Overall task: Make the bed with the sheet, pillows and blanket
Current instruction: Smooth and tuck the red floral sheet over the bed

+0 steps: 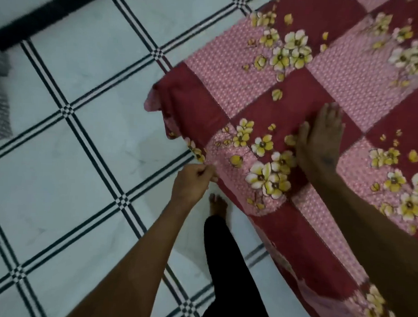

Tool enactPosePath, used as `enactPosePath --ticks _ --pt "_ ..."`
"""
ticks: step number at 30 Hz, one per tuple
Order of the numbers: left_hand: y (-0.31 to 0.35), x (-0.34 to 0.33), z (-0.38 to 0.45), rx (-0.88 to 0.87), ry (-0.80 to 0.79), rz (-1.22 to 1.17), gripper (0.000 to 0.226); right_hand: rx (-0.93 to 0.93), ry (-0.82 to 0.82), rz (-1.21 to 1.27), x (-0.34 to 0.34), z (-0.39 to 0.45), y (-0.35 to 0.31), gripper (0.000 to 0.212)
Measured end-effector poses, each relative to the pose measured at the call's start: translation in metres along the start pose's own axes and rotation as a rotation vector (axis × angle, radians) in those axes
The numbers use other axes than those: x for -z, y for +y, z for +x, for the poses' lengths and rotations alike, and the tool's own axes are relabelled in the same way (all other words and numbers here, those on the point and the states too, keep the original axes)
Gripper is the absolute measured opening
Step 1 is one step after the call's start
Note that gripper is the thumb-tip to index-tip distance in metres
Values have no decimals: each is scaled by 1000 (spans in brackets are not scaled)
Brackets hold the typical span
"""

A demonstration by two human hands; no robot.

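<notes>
A red and pink checked sheet (288, 94) with yellow flowers covers the bed on the right. Its corner hangs loose and bunched over the bed's near-left corner. My left hand (193, 181) pinches the sheet's hanging edge at the side of the bed. On top of the sheet near that corner, my right hand (320, 141) lies flat with fingers straight. No pillows or blanket are in view.
White floor tiles (85, 154) with dark striped lines fill the left. My bare foot (218, 203) and black trouser leg stand beside the bed. A grey checked cloth (0, 108) lies at the left edge. A dark skirting strip (47, 12) runs along the top left.
</notes>
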State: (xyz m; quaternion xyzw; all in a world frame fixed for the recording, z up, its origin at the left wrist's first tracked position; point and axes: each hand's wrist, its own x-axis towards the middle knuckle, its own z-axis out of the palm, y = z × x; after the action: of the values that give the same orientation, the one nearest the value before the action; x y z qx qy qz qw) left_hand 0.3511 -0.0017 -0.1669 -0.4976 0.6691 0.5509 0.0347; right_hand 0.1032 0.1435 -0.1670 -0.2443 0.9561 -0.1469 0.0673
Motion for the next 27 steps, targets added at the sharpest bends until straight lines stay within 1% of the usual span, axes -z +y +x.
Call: enactPosePath --ticks 3,4,5,7,8,9,10,11,12,13,14,15,16,17,18,19,21,22,24,25,26,27 --pt "28 19 40 3 100 60 59 76 -15 -95 -29 9 -47 67" --pt "35 22 47 10 112 76 61 154 -45 -112 -34 3 -63 66" --pt "42 27 58 7 128 66 60 277 -91 -132 -42 1 -80 65" --pt "55 31 68 6 118 98 54 609 -179 -154 -50 -6 -103 63" --pt "55 35 74 16 80 105 51 754 -224 -149 -48 -1 -109 62" --pt "54 39 76 18 42 99 48 838 -236 -149 -46 9 -113 60" --pt "51 45 80 22 21 74 43 844 -197 -145 -45 22 -118 59" --pt "51 48 81 12 -5 60 39 744 -132 -120 -42 37 -119 58" --pt "52 50 83 0 -32 52 37 570 -66 -86 -40 56 -119 58" --pt "48 54 88 -9 -59 32 34 385 -38 -57 -39 75 -120 59" --pt "44 55 89 -13 -91 1 32 233 -46 -41 -36 89 -118 61" --pt "43 56 93 -14 -135 -40 30 130 -64 -41 -37 99 -119 63" --pt "43 57 92 -14 -184 -70 27 97 -77 -53 -41 101 -123 65" --pt "43 60 93 -14 -224 -89 25 121 -83 -69 -47 98 -130 65" --pt "41 65 94 -9 -249 -96 23 185 -107 -81 -52 92 -142 65" --pt "39 71 94 -3 -256 -100 22 277 -153 -94 -56 84 -154 64" --pt "34 85 96 16 -216 -75 21 504 -250 -151 -59 65 -173 63" --pt "32 92 96 29 -158 -25 21 622 -293 -167 -58 58 -177 63" --pt "26 109 101 23 7 139 18 824 -341 -155 -51 56 -183 63" --pt "24 118 104 11 90 197 14 861 -330 -155 -46 62 -184 62" --pt "25 127 107 -8 172 218 9 840 -284 -151 -44 70 -184 61" --pt "25 136 111 -26 246 217 6 743 -217 -127 -43 79 -183 60"
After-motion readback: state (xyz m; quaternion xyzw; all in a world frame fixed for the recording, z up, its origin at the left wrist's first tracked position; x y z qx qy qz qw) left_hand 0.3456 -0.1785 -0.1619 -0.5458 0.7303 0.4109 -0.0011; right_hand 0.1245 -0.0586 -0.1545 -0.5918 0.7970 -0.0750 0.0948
